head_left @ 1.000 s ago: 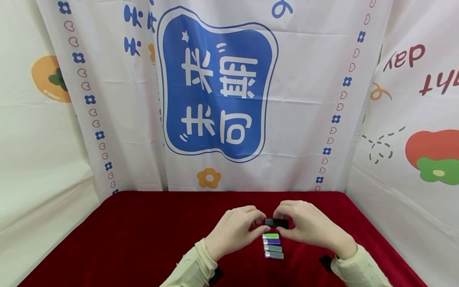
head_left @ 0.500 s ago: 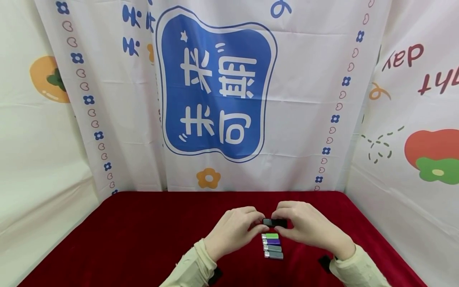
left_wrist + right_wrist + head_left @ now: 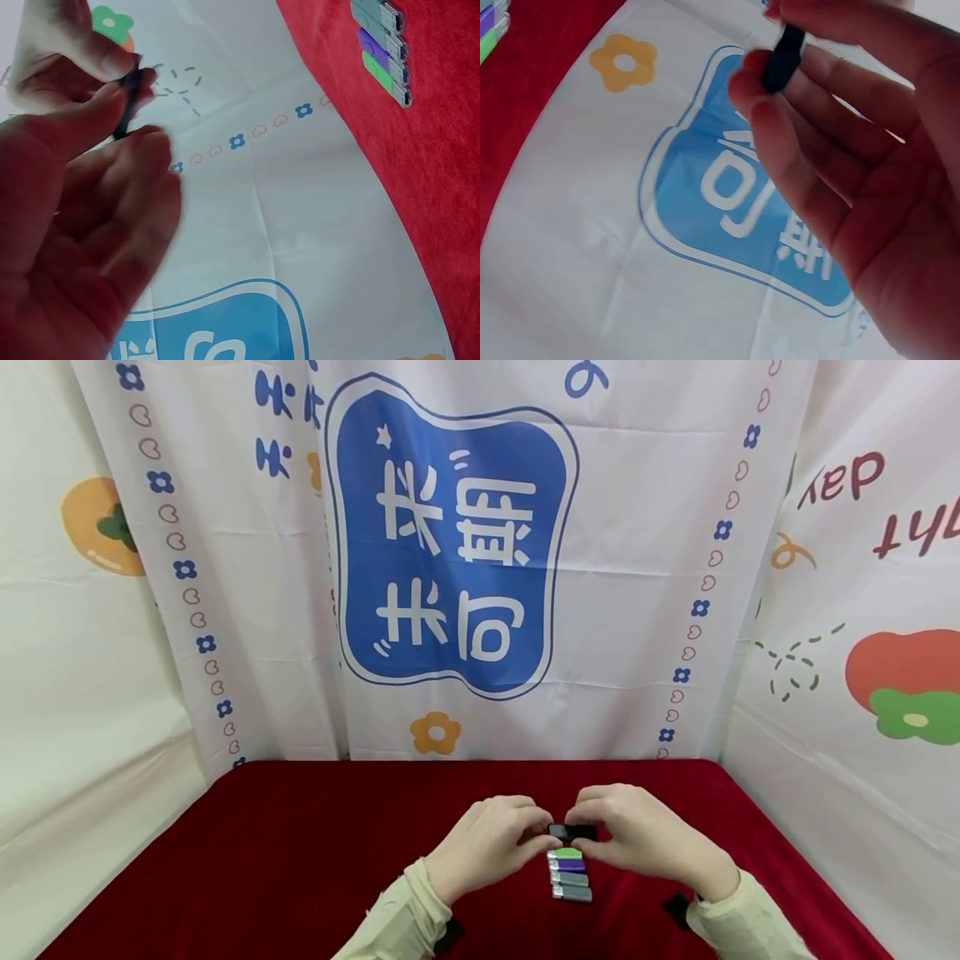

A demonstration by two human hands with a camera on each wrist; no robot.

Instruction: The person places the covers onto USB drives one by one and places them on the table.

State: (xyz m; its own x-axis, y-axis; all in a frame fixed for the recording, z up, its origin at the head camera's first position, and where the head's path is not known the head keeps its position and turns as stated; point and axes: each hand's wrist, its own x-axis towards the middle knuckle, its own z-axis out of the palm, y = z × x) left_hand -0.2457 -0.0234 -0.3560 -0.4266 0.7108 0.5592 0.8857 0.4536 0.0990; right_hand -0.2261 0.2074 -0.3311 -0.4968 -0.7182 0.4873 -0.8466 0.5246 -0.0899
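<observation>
A slim black stick-like object (image 3: 572,832) is held by both hands just beyond a row of USB flash drives; its exact kind does not show. My left hand (image 3: 491,843) pinches the left end between thumb and fingertips. Thumb and fingers of my right hand (image 3: 648,837) grip the right end. In the left wrist view the black object (image 3: 132,96) spans from one hand to the other. Nearest below lie a lime-green flash drive (image 3: 569,853), a purple one (image 3: 572,865) and two grey ones, their silvery ends facing left.
A dark red cloth (image 3: 300,860) covers the table. White printed curtains (image 3: 637,568) enclose it at the back and both sides. Black camera pieces (image 3: 677,910) sit at the wrists, by the pale sleeves (image 3: 405,910).
Both hands have shifted slightly left and nearer to the row with the black object between them. The flash drives lie where they were.
</observation>
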